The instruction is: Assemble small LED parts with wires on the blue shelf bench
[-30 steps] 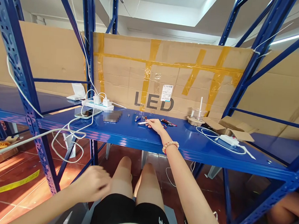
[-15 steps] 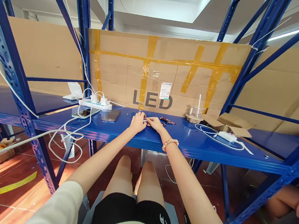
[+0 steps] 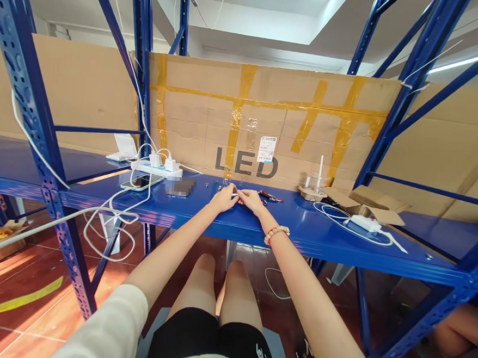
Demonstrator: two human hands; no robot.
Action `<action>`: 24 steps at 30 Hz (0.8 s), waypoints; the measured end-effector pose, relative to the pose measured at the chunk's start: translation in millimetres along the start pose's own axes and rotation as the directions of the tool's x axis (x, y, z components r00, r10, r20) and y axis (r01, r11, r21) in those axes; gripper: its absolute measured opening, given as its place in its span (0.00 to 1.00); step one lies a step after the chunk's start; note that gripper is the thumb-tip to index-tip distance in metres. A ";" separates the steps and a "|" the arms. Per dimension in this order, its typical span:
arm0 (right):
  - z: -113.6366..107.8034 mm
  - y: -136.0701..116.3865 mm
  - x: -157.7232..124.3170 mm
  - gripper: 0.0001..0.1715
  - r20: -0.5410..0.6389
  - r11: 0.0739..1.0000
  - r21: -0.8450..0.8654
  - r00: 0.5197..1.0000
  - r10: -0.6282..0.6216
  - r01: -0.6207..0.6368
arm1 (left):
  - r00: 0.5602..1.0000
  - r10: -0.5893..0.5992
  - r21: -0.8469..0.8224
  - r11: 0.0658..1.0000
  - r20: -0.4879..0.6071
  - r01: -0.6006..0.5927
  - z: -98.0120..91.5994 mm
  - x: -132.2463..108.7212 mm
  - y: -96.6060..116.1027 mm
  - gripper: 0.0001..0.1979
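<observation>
Over the blue metal shelf top (image 3: 204, 215), my left hand (image 3: 224, 198) and my right hand (image 3: 250, 199) meet at their fingertips. Both are closed in a pinch, and whatever lies between the fingers is too small and covered to name. Just right of my right hand lie several slim red and dark pieces (image 3: 271, 196), some partly behind the fingers. A few tiny shiny bits (image 3: 207, 186) are scattered left of and behind my left hand. A beaded bracelet (image 3: 276, 235) circles my right wrist.
On the left are a phone (image 3: 142, 182), a white power strip (image 3: 141, 166) and hanging white cables (image 3: 111, 214). To the right stand a clear plastic cup (image 3: 315, 183), an opened carton (image 3: 374, 206) and a white adapter (image 3: 366, 224). Behind rises a cardboard wall (image 3: 198, 116).
My view has tilted slightly up and shifted left. My left hand has turned, its fingers now angled more toward the right hand; both hands remain together at the same spot.
</observation>
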State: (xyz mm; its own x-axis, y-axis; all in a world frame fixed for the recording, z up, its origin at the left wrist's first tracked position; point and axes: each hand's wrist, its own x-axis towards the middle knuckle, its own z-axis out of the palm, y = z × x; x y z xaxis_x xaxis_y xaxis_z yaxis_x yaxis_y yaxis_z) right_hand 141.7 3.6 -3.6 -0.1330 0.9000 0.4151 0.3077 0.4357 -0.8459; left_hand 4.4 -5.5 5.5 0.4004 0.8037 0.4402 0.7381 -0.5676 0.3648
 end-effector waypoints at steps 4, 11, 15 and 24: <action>0.7 -2.6 -1.2 0.15 -0.002 1.000 0.005 1.000 0.010 -0.010 | 0.999 -0.018 -0.036 0.999 0.050 0.020 -1.9 -2.4 -1.0 0.13; 0.2 -0.2 -0.4 0.20 -0.001 0.999 -0.026 1.000 -0.028 0.028 | 0.998 -0.006 0.015 1.000 0.062 0.005 -2.6 -3.0 -0.2 0.14; -0.1 3.8 2.0 0.23 -0.034 0.997 -0.062 0.999 -0.039 0.037 | 0.998 0.002 0.006 1.000 0.061 -0.002 -2.8 -1.2 -0.9 0.14; 1.6 -0.2 1.0 0.18 0.037 0.997 -0.066 0.999 -0.025 0.027 | 0.999 -0.045 -0.001 0.999 0.020 0.045 -2.5 4.3 -4.7 0.15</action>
State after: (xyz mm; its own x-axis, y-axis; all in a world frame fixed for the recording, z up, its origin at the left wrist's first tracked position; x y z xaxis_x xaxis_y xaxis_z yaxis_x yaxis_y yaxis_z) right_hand 140.1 4.4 -3.6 -0.1749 0.8889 0.4234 0.3658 0.4579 -0.8103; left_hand 1.3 0.2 7.7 0.3780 0.8316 0.4068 0.7546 -0.5313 0.3850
